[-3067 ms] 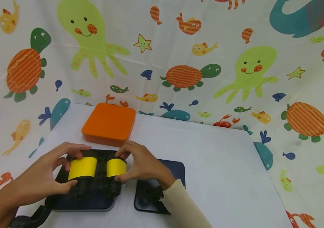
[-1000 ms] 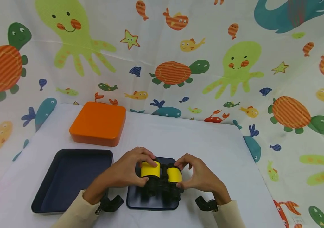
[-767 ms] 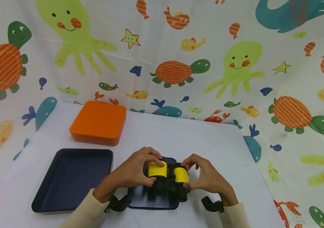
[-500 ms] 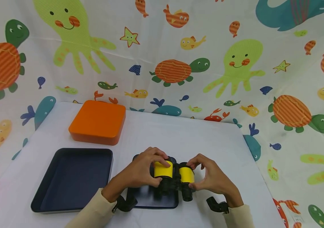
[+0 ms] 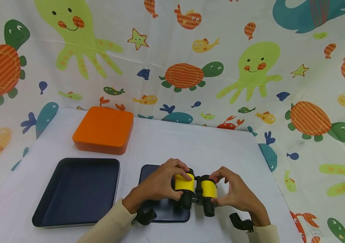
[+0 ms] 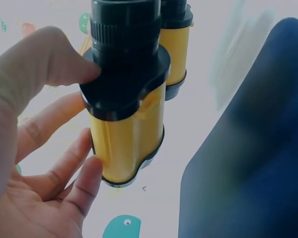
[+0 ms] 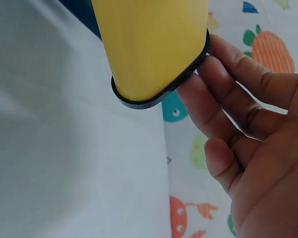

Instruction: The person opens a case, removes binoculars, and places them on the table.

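Observation:
Both hands hold a pair of black and yellow binoculars [image 5: 209,189] over the right edge of a dark flat tray-like lid [image 5: 160,209]. My left hand [image 5: 163,180] grips the left barrel, thumb near the eyepiece end and fingers at the far end. On the other barrel my right hand [image 5: 240,192] pinches between thumb and fingers. In the left wrist view the thumb presses the black shoulder of the binoculars [image 6: 124,144], with fingertips along the yellow side. The right wrist view shows fingertips at the black rim of the yellow barrel [image 7: 154,54].
A deep dark blue open box [image 5: 75,192] stands at the left of the white table [image 5: 221,148]. Behind it sits an orange box [image 5: 104,130]. A curtain printed with sea animals [image 5: 190,40] hangs around the back and sides.
The binoculars, held in both hands, have moved right, from over the deep box at left, across the dark lid, to its right edge. The boxes and lid stay put.

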`<control>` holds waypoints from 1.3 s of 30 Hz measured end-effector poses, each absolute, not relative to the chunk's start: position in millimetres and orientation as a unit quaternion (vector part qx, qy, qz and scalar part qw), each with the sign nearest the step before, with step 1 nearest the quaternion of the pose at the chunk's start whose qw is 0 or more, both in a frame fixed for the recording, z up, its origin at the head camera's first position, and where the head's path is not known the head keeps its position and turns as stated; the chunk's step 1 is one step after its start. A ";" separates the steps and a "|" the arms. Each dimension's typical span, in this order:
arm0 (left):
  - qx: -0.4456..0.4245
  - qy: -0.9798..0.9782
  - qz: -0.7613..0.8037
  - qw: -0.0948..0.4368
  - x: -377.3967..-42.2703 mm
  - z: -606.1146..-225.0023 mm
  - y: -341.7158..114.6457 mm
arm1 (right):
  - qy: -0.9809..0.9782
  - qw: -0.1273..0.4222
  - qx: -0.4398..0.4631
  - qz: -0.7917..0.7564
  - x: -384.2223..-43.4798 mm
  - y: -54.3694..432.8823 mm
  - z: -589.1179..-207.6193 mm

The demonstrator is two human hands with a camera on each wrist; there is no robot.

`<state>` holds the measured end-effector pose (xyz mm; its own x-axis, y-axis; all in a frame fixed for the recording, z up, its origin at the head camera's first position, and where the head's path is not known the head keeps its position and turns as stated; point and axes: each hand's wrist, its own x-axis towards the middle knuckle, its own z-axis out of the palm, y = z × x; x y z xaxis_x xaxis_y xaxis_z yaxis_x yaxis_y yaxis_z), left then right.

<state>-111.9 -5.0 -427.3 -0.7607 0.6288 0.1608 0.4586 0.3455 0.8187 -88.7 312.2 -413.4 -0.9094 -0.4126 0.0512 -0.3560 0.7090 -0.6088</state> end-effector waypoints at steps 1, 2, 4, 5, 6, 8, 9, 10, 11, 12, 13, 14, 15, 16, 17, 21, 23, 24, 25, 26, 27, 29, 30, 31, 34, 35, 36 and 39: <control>0.335 0.814 0.466 0.094 -112.5 -427.9 -2.8 | 0.925 0.043 -0.205 -0.317 -88.1 314.4 -413.3; 0.337 0.813 0.465 0.095 -113.2 -428.6 -0.6 | 0.926 0.042 -0.202 -0.315 -87.6 316.3 -413.1; 0.339 0.811 0.467 0.097 -114.7 -430.1 3.7 | 0.929 0.041 -0.197 -0.309 -86.9 320.3 -412.7; 0.340 0.810 0.468 0.098 -115.4 -431.1 5.9 | 0.931 0.041 -0.195 -0.307 -86.6 322.2 -412.5; 0.341 0.810 0.467 0.099 -116.1 -432.2 8.1 | 0.931 0.041 -0.193 -0.306 -86.4 324.3 -412.1; 0.345 0.808 0.467 0.100 -117.5 -434.1 12.8 | 0.933 0.043 -0.190 -0.304 -86.0 328.5 -411.5; 0.348 0.806 0.467 0.100 -118.3 -435.0 15.3 | 0.933 0.045 -0.189 -0.303 -85.8 330.9 -411.3; 0.351 0.805 0.467 0.101 -119.0 -435.9 17.7 | 0.933 0.047 -0.189 -0.303 -85.9 333.0 -411.2; 0.354 0.804 0.467 0.102 -119.7 -436.7 20.1 | 0.933 0.049 -0.187 -0.302 -85.9 335.1 -411.0; 0.357 0.802 0.468 0.104 -120.4 -437.5 22.7 | 0.934 0.050 -0.185 -0.301 -85.8 337.3 -411.1; 0.359 0.800 0.469 0.105 -121.3 -438.4 25.2 | 0.935 0.054 -0.182 -0.300 -85.7 339.4 -411.2; 0.362 0.798 0.470 0.106 -122.2 -439.5 27.8 | 0.936 0.058 -0.177 -0.298 -85.5 341.2 -411.0; 0.365 0.796 0.471 0.108 -123.1 -440.7 30.3 | 0.937 0.061 -0.173 -0.298 -85.1 342.9 -410.9; 0.368 0.794 0.472 0.109 -124.0 -442.4 32.7 | 0.937 0.066 -0.169 -0.299 -84.7 344.5 -410.8; 0.370 0.792 0.473 0.111 -124.7 -444.2 34.9 | 0.937 0.071 -0.165 -0.299 -84.3 346.0 -410.6; 0.376 0.790 0.471 0.115 -126.9 -449.6 42.2 | 0.937 0.088 -0.154 -0.301 -82.6 351.0 -411.1; 0.376 0.790 0.470 0.117 -127.3 -451.7 45.4 | 0.938 0.090 -0.152 -0.297 -82.2 353.5 -412.9; 0.376 0.790 0.469 0.118 -127.3 -452.2 47.0 | 0.939 0.090 -0.149 -0.296 -82.0 354.7 -413.9; 0.376 0.791 0.468 0.118 -127.4 -453.3 48.8 | 0.940 0.089 -0.146 -0.295 -82.0 356.0 -415.2; 0.376 0.792 0.467 0.118 -127.4 -454.3 50.6 | 0.941 0.087 -0.142 -0.293 -81.9 357.3 -416.5; 0.375 0.793 0.466 0.118 -127.3 -455.1 52.3 | 0.943 0.086 -0.139 -0.291 -81.8 358.7 -418.1; 0.375 0.797 0.459 0.117 -127.2 -457.1 55.7 | 0.945 0.086 -0.130 -0.288 -81.3 360.8 -421.4; 0.375 0.800 0.455 0.116 -127.0 -458.3 57.1 | 0.946 0.087 -0.125 -0.287 -80.9 361.8 -423.3; 0.376 0.802 0.450 0.114 -127.0 -459.6 58.4 | 0.947 0.088 -0.122 -0.285 -80.4 362.6 -425.2; 0.377 0.809 0.438 0.108 -126.8 -463.5 61.3 | 0.948 0.092 -0.121 -0.280 -79.1 364.5 -430.1; 0.377 0.811 0.435 0.106 -126.7 -464.9 62.0 | 0.948 0.093 -0.121 -0.279 -78.8 365.1 -431.3; 0.378 0.811 0.434 0.104 -126.5 -466.0 62.5 | 0.948 0.093 -0.120 -0.280 -78.8 365.6 -432.3; 0.378 0.813 0.433 0.096 -125.7 -469.6 64.6 | 0.949 0.094 -0.118 -0.277 -79.4 366.6 -433.3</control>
